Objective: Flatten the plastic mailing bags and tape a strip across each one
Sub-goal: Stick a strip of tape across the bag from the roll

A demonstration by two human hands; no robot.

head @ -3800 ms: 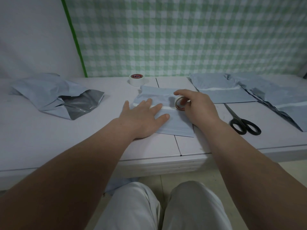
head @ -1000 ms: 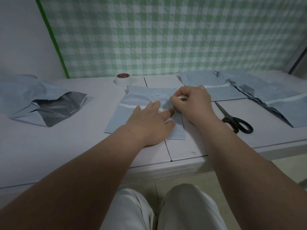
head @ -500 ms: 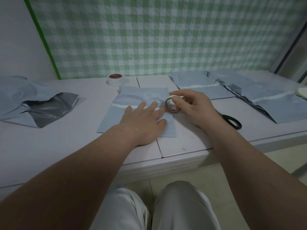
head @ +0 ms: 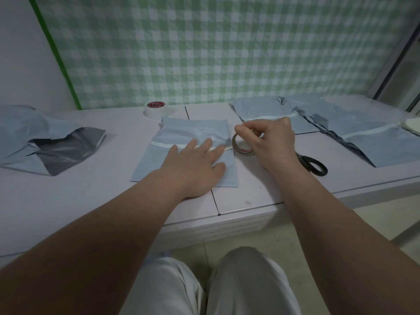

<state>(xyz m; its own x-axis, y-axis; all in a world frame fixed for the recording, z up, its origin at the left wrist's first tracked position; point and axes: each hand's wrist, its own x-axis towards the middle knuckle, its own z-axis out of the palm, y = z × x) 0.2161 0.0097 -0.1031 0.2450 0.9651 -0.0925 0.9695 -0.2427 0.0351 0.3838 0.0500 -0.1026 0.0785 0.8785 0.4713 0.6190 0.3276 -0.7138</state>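
Observation:
A grey-blue mailing bag [head: 156, 155] lies flat on the white table [head: 68, 196] in front of me, with a pale strip of tape running across its middle. My left hand [head: 195, 167] presses flat on the bag's right half, fingers spread. Just past the bag's right edge my right hand [head: 270, 139] grips a small roll of clear tape [head: 241, 146], still joined to the strip on the bag. Two taped bags [head: 263, 110] [head: 375, 142] lie at the back right. A crumpled pile of bags [head: 45, 142] sits at the left.
Black-handled scissors [head: 314, 164] lie right of my right wrist, partly hidden by it. A second, white tape roll [head: 156, 109] stands at the back by the checked wall. The table's front edge runs just below my forearms; my knees show under it.
My right hand has pulled the tape roll rightward along the bag, from over its right part to just beyond its edge. My left hand stayed pressed on the bag. The view has swung right.

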